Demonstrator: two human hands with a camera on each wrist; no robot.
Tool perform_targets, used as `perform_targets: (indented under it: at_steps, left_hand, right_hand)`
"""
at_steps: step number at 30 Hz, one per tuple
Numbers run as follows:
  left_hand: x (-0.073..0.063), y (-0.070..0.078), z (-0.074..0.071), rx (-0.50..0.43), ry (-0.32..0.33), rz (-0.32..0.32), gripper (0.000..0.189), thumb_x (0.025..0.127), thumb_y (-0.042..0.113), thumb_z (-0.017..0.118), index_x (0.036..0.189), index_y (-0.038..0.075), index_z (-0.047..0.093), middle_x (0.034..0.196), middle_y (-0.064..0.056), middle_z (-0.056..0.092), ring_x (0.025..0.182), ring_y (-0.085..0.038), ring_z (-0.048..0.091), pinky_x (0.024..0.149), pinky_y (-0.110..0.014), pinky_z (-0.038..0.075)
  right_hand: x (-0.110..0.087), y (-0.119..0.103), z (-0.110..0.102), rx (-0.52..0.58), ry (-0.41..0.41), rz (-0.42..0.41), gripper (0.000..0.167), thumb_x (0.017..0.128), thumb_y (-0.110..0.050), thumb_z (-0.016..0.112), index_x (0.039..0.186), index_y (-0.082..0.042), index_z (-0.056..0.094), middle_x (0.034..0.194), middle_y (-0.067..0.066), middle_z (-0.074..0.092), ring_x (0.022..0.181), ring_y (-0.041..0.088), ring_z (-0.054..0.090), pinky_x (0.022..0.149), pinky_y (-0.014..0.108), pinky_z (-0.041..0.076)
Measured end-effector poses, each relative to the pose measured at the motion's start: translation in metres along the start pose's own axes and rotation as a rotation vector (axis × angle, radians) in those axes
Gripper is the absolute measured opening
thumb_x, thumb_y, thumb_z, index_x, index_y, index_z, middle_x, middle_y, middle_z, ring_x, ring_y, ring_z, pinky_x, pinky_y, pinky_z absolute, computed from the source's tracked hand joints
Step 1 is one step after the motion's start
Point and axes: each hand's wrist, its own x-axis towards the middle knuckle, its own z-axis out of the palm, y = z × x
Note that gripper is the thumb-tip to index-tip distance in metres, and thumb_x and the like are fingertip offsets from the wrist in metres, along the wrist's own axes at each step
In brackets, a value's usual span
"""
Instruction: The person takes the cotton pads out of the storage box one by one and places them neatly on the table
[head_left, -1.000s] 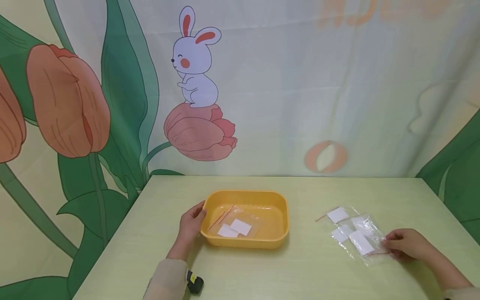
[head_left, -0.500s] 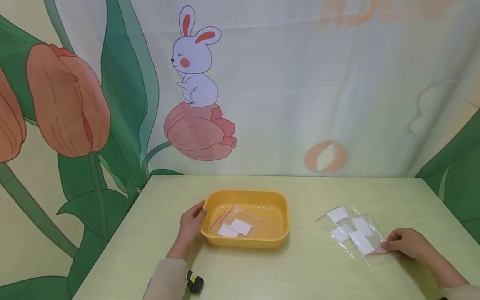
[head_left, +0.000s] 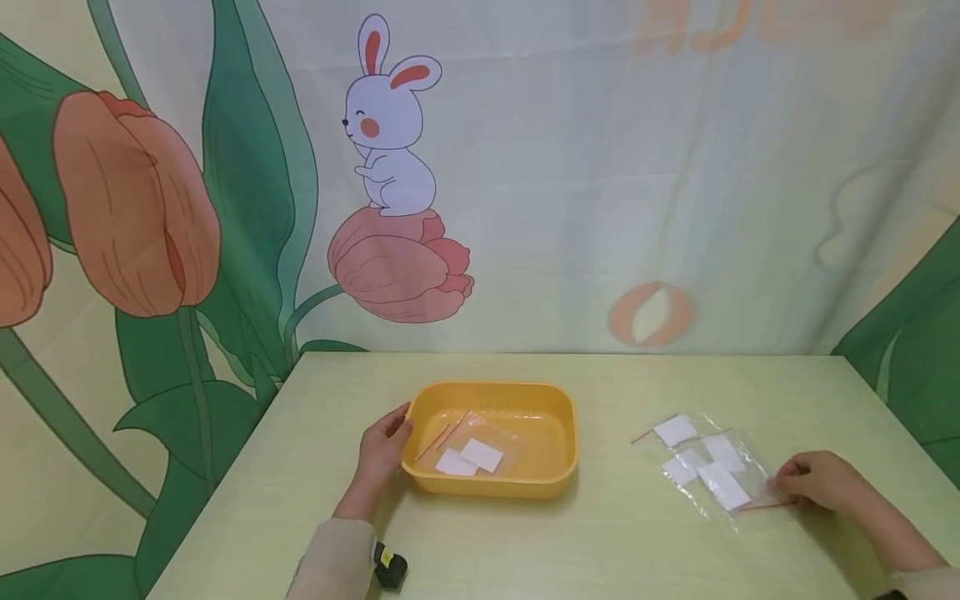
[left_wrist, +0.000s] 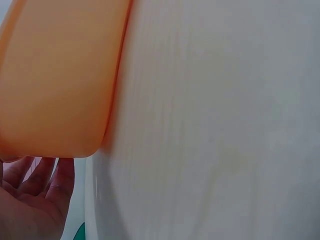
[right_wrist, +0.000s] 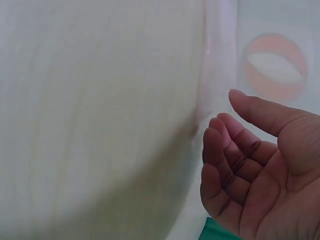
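Note:
A yellow plastic basin (head_left: pixel 540 433) stands on the table, and my left hand (head_left: pixel 385 442) grips its left end, thumb at the rim. Seen from the left wrist, the fingers (left_wrist: pixel 61 182) lie against the end wall of the basin (left_wrist: pixel 60 85). Inside it are clear zip bags (head_left: pixel 480 450) with white cards and red seal strips. On the right, several similar zip bags (head_left: pixel 723 483) overlap in a loose pile. My right hand (head_left: pixel 821 482) is at the pile's right edge, fingertips right by a bag's corner. Its thumb (right_wrist: pixel 250 107) and loosely bent fingers are apart, nothing between them.
A pale wooden table (head_left: pixel 600 542) carries everything. Behind it hangs a cloth backdrop (head_left: pixel 555 208) printed with tulips and a rabbit. A black device (head_left: pixel 390 568) is strapped at the left wrist.
My right hand has let go of the nearest bag and drawn back slightly right and away. That bag now lies flatter on the pile. The left hand and basin have stayed put.

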Motion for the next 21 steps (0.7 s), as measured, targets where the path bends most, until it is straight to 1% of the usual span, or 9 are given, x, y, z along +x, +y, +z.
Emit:
perform_targets:
  at_steps: [3, 5, 10, 13, 16, 21]
  left_hand:
    - [0.000, 0.001, 0.001, -0.005, 0.002, -0.004, 0.044, 0.106, 0.013, 0.049, 0.149, 0.002, 0.050, 0.150, -0.028, 0.052, 0.141, -0.041, 0.050, 0.118, -0.051, 0.046]
    - [0.000, 0.001, 0.001, -0.004, 0.003, -0.008, 0.044, 0.106, 0.013, 0.049, 0.149, 0.002, 0.050, 0.151, -0.028, 0.052, 0.141, -0.042, 0.050, 0.118, -0.051, 0.046]
    - [0.000, 0.001, 0.001, 0.005, 0.002, -0.010, 0.044, 0.106, 0.013, 0.049, 0.149, 0.003, 0.050, 0.152, -0.027, 0.051, 0.143, -0.042, 0.049, 0.118, -0.051, 0.045]
    - [0.000, 0.001, 0.001, 0.007, 0.001, -0.009, 0.044, 0.106, 0.013, 0.049, 0.149, 0.002, 0.050, 0.152, -0.027, 0.051, 0.143, -0.042, 0.048, 0.119, -0.051, 0.045]
    - [0.000, 0.001, 0.001, 0.003, 0.002, -0.006, 0.044, 0.106, 0.013, 0.049, 0.149, 0.002, 0.050, 0.152, -0.027, 0.051, 0.143, -0.042, 0.048, 0.119, -0.051, 0.045]
    - [0.001, 0.001, 0.002, 0.000, 0.005, -0.002, 0.044, 0.106, 0.012, 0.049, 0.149, 0.001, 0.051, 0.152, -0.027, 0.051, 0.143, -0.042, 0.048, 0.119, -0.051, 0.045]
  right_hand:
    - [0.000, -0.006, -0.006, 0.026, -0.008, 0.002, 0.031, 0.099, -0.024, 0.064, 0.102, 0.007, 0.065, 0.078, 0.001, 0.059, 0.075, 0.016, 0.054, 0.063, 0.029, 0.048]
    - [0.000, -0.012, -0.010, 0.045, -0.019, 0.003, 0.034, 0.101, -0.026, 0.062, 0.104, 0.007, 0.064, 0.082, 0.003, 0.062, 0.077, 0.016, 0.056, 0.064, 0.029, 0.050]
    - [0.001, -0.029, -0.018, 0.077, -0.046, -0.009, 0.040, 0.104, -0.029, 0.057, 0.111, 0.010, 0.063, 0.096, 0.014, 0.069, 0.084, 0.018, 0.063, 0.067, 0.031, 0.053]
    - [0.002, -0.037, -0.023, 0.097, -0.053, -0.021, 0.044, 0.106, -0.032, 0.054, 0.116, 0.011, 0.061, 0.100, 0.018, 0.070, 0.087, 0.017, 0.065, 0.069, 0.031, 0.055]
    - [0.004, -0.044, -0.026, 0.128, -0.064, -0.057, 0.051, 0.109, -0.035, 0.047, 0.123, 0.013, 0.059, 0.107, 0.020, 0.070, 0.092, 0.018, 0.067, 0.073, 0.031, 0.057]
    - [0.006, -0.053, -0.024, 0.222, -0.101, -0.149, 0.057, 0.111, -0.036, 0.038, 0.134, 0.015, 0.052, 0.121, 0.023, 0.068, 0.105, 0.019, 0.067, 0.082, 0.030, 0.060]
